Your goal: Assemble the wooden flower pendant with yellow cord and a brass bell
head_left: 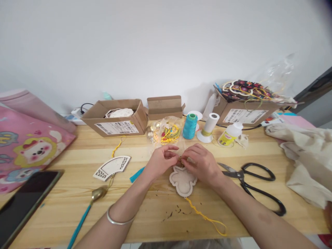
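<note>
My left hand (161, 160) and my right hand (202, 163) meet at the middle of the table, fingertips pinched together on a thin cord (181, 160), mostly hidden by the fingers. Just below them lies a flower-shaped pale wooden pendant (183, 183), its edge touching the cord. A knotted yellow cord (201, 211) runs from the pendant's other end toward the table's front edge. Beside my left wrist a blue tassel (137, 174) shows in part. To the right of my right hand rest black-handled scissors (241, 175), blades apart.
Left lie a fan-shaped pendant (112, 168), a brass bell (98, 193) with blue tassel, and a phone (27, 204). Behind stand cardboard boxes (116, 127), a bag of yellow cords (169, 133), blue thread (190, 126), a white spool (210, 125) and a glue bottle (230, 134). Cloth (306, 162) lies right.
</note>
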Available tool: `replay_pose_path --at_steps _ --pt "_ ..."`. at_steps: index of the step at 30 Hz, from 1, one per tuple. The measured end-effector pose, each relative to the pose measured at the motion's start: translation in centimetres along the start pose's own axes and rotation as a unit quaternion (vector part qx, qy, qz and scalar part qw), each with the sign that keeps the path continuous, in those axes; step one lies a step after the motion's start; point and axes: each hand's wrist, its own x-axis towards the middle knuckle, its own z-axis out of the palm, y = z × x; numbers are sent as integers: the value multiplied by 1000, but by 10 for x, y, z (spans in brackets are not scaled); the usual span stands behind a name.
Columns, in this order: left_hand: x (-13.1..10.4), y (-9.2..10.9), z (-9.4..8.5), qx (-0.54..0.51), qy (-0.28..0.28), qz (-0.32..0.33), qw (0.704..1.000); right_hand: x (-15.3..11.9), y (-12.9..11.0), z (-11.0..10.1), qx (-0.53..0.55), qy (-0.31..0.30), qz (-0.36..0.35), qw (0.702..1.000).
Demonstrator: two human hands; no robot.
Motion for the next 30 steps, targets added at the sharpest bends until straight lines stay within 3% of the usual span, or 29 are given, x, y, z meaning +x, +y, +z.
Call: replay_pose_path --at_steps 17,22,25,30 --pt "-5 4 -1 -77 -2 -41 996 3 -10 -12 -175 -99 -100 974" --pt "-3 2 -3 -93 -11 -33 995 6 -15 -8 -219 -98 -125 963" --pt "-4 2 -2 -91 -19 -22 995 5 -8 -1 -186 -56 -92 977" --pt "-4 0 -1 -59 1 -15 998 4 4 1 -32 -1 -2 999"
